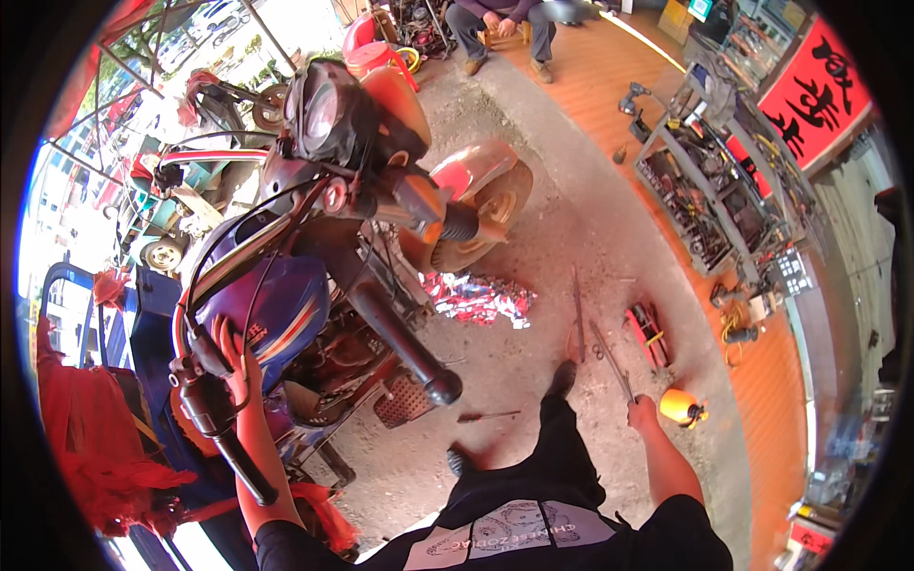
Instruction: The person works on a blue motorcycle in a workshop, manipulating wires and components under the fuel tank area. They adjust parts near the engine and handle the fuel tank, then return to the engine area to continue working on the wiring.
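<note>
My left hand (231, 354) rests with extended fingers against the blue fuel tank (271, 295) of a motorcycle, just behind a handlebar grip and its switch housing (205, 404). The front fork and red-tinted mudguard (471, 171) are farther forward, with the headlamp (319, 109) above. My right hand (642, 411) is closed on a long, thin metal tool (619, 371), held out at my right over the concrete. Beside it lie a red and black tool (650, 333) and a yellow container (682, 409). A long rod (578, 300) and a thin tool (487, 416) lie on the ground.
A person's legs (538, 38) show at the top, seated on a stool. A metal tool cart (695, 190) stands at the right on orange flooring. Red cloth (90, 428) hangs at the left, beside a blue vehicle. Other motorcycle parts and red plastic items (371, 62) are behind.
</note>
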Action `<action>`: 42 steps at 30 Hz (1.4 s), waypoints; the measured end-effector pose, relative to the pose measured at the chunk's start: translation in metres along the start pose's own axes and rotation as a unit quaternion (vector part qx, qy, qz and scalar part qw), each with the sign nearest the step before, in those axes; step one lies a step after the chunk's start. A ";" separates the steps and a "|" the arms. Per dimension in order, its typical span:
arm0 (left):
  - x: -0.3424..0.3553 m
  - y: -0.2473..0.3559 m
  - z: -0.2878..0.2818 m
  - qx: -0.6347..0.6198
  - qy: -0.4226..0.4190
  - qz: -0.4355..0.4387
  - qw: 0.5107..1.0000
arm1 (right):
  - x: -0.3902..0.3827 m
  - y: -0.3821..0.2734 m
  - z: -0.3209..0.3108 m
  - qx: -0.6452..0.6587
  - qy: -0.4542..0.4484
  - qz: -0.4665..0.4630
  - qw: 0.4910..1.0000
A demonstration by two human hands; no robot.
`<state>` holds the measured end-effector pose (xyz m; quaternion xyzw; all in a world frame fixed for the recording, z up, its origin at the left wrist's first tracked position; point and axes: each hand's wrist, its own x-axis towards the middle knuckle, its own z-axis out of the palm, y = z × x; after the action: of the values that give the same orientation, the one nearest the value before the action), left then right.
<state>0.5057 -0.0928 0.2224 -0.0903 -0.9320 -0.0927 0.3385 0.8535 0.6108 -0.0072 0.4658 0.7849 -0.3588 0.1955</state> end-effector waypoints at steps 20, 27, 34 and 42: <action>-0.134 0.430 0.301 -0.310 -0.490 -0.622 0.527 | 0.364 -0.217 -0.188 -0.188 -0.143 -0.318 0.918; 0.189 0.462 0.500 -0.412 -0.343 -0.460 0.708 | 0.474 -0.390 -0.355 -0.078 -0.090 -0.085 0.989; 0.225 0.446 0.632 -0.429 -0.214 -0.624 0.617 | 0.634 -0.506 -0.399 -0.206 -0.013 -0.111 0.972; 0.261 0.512 0.654 -0.341 -0.097 -0.879 0.318 | 0.868 -0.810 -0.437 -0.284 -0.122 -0.309 0.900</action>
<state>0.0252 0.5824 -0.0439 0.6664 -0.3773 -0.6360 -0.0953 -0.2653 1.1995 0.0364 0.0774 0.9279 -0.2169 0.2931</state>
